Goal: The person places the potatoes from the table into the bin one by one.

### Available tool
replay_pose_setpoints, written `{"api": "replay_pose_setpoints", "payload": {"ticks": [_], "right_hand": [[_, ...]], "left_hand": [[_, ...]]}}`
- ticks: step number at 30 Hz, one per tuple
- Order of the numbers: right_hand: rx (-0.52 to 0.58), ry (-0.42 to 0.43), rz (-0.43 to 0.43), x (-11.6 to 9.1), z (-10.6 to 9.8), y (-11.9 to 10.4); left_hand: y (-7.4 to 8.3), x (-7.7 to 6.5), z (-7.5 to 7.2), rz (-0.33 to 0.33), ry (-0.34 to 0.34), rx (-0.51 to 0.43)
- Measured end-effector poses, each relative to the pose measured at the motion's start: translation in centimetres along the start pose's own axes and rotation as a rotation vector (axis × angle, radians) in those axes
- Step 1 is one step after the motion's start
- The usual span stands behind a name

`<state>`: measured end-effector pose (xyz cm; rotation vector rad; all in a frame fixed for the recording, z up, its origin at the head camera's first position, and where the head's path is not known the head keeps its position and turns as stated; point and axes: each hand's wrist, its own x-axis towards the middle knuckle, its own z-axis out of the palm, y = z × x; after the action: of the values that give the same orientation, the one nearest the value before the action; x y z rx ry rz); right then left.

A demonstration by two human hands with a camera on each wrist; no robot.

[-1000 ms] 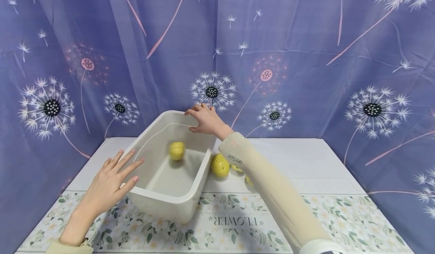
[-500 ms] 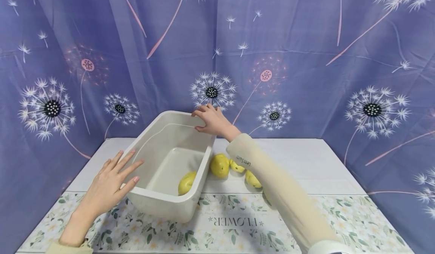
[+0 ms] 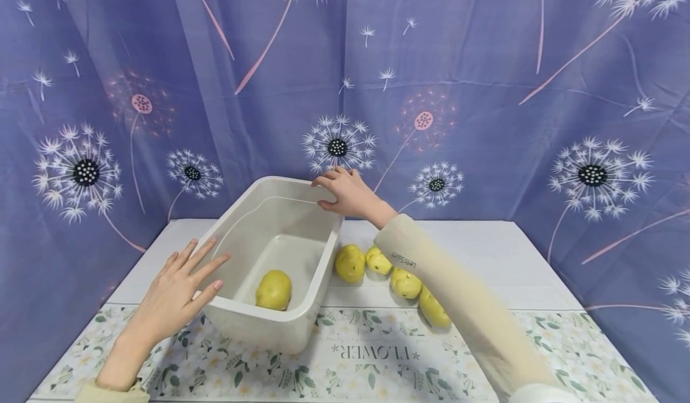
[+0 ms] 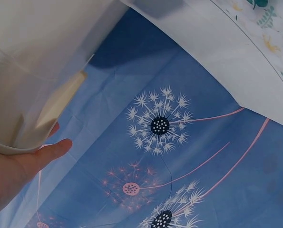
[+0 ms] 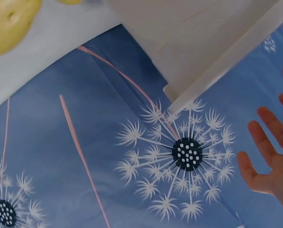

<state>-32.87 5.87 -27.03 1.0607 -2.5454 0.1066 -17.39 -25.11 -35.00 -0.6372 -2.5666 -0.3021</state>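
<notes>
A deep off-white plastic bin (image 3: 318,271) stands on the left half of the table, holding one yellow potato (image 3: 274,290) on its floor near the front wall. My left hand (image 3: 175,286) lies over the bin's left rim with fingers straight and spread; in the left wrist view its thumb (image 4: 55,153) extends beside the rim. Near the bin's far right corner, my right hand (image 3: 350,194) is held in the air with nothing in it. The right wrist view shows its fingers (image 5: 262,135) spread and apart from the bin's rim (image 5: 236,57).
Several more yellow potatoes (image 3: 405,283) lie in a curved row right of the bin, the nearest partly behind my right sleeve (image 3: 453,295). A floral cloth (image 3: 372,331) covers the front of the white table (image 3: 463,247). A blue dandelion-print curtain (image 3: 474,103) encloses the back and sides.
The potato, in mid-air inside the bin earlier, landed near its front right corner and rolled left along the front wall. My right hand drifted right, away from the bin. My left hand stayed put.
</notes>
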Motion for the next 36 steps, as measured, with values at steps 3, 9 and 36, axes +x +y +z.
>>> {"api": "replay_pose_setpoints", "payload": {"ticks": [3, 9, 36], "right_hand": [[-0.012, 0.022, -0.037, -0.5, -0.2, 0.2], [-0.013, 0.064, -0.089, -1.7, -0.5, 0.4], [0.028, 0.133, -0.2, -5.6, 0.0, 0.3]], "left_hand": [[0.0, 0.0, 0.0, -0.002, -0.001, -0.002], [0.1, 0.1, 0.1, 0.0, -0.004, -0.005], [0.1, -0.1, -0.1, -0.018, -0.011, -0.011]]}}
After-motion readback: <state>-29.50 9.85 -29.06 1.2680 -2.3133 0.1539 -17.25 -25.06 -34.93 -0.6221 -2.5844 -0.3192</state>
